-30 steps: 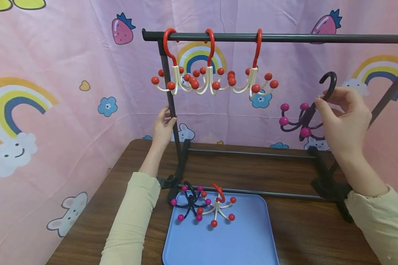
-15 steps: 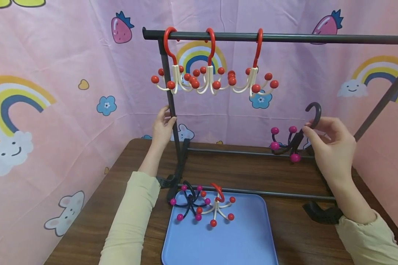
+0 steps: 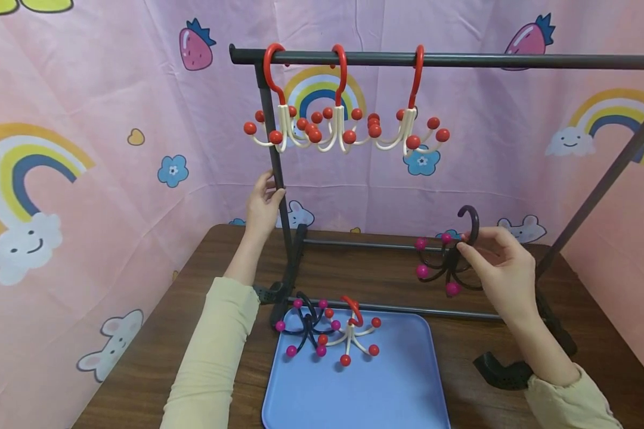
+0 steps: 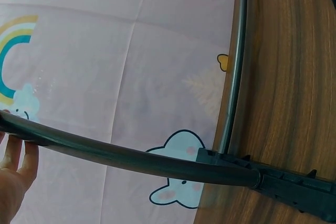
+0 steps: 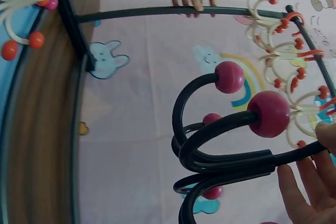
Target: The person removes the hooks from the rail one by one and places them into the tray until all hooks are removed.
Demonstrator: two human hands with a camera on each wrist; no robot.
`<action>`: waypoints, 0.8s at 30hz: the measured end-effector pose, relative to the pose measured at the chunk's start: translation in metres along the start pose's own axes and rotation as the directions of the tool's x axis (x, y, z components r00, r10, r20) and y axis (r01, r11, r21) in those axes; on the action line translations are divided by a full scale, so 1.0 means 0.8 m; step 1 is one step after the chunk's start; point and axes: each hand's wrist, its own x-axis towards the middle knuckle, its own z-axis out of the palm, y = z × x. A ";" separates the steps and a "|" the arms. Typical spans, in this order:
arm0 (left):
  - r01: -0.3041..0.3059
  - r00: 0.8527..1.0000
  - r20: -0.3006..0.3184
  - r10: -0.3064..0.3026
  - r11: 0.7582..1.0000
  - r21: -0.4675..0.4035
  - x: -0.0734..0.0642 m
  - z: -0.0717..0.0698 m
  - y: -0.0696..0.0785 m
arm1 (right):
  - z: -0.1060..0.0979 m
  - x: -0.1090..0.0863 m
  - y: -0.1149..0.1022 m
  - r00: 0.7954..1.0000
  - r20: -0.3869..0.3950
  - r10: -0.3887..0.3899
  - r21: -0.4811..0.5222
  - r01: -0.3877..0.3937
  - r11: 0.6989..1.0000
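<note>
My right hand (image 3: 507, 274) pinches a black multi-arm hook hanger (image 3: 452, 259) with magenta balls by the neck under its curved top. The hanger is in the air, right of the blue tray and well below the top rail. In the right wrist view its curved arms (image 5: 226, 163) fill the middle. My left hand (image 3: 262, 208) grips the left post (image 3: 276, 161) of a dark clothes rack; fingertips show on that post in the left wrist view. Three white hangers with red hooks and red balls, one of them the middle hanger (image 3: 339, 128), hang from the top rail (image 3: 515, 60).
On the wooden table (image 3: 220, 268), a blue tray (image 3: 354, 399) carries another black hanger (image 3: 308, 325) and a white-and-red hanger (image 3: 350, 336), side by side at its far end. The rack's right post (image 3: 595, 190) slants behind my right hand. A lower crossbar (image 3: 440, 313) runs behind the tray.
My right hand has moved down and to the left with the black hanger, from near the right post to lower over the table. The left hand keeps its place on the post.
</note>
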 end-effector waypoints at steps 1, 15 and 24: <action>0.001 1.000 0.000 -0.001 1.000 0.000 0.000 0.000 0.000 | 0.002 -0.003 0.002 1.000 0.010 0.009 0.001 -0.009 1.000; 0.008 1.000 0.023 -0.008 1.000 0.001 -0.002 -0.001 0.002 | 0.029 -0.049 0.027 0.985 0.160 0.065 -0.094 -0.050 0.994; 0.011 1.000 0.017 -0.010 1.000 -0.020 -0.002 -0.002 0.002 | 0.042 -0.074 0.037 0.963 0.251 0.096 -0.114 -0.070 0.991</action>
